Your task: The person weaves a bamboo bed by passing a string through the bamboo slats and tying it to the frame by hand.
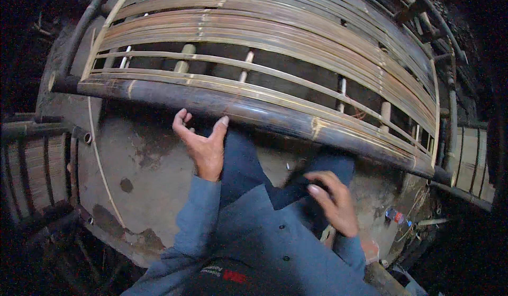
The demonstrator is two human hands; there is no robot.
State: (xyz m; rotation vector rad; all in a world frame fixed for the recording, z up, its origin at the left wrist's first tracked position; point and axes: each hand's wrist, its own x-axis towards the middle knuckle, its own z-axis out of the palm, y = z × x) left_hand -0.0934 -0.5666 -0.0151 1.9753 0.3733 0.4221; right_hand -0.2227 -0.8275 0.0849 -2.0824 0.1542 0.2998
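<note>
A long dark bamboo pole (254, 111) runs across in front of me, forming the near edge of a bamboo slat bench. My left hand (205, 150) is open just below this pole, thumb and curled fingers wide apart; whether the fingertips touch it I cannot tell. A thin reddish strand (230, 104) lies over the pole near my left thumb. My right hand (338, 203) hovers by my right thigh, its fingers loosely bent with a gap to the thumb and nothing visible in them. Beyond the pole, a few loose narrow slats (264, 74) lie across short crosspieces, with gaps between them.
Closely laid slats (264, 26) cover the far part of the bench. A thin stick (106, 171) lies on the stained concrete floor (153, 185) at the left. A plastic bottle (394, 216) and stringy scraps lie at the right. Bamboo-framed pieces (37, 158) stand at the left.
</note>
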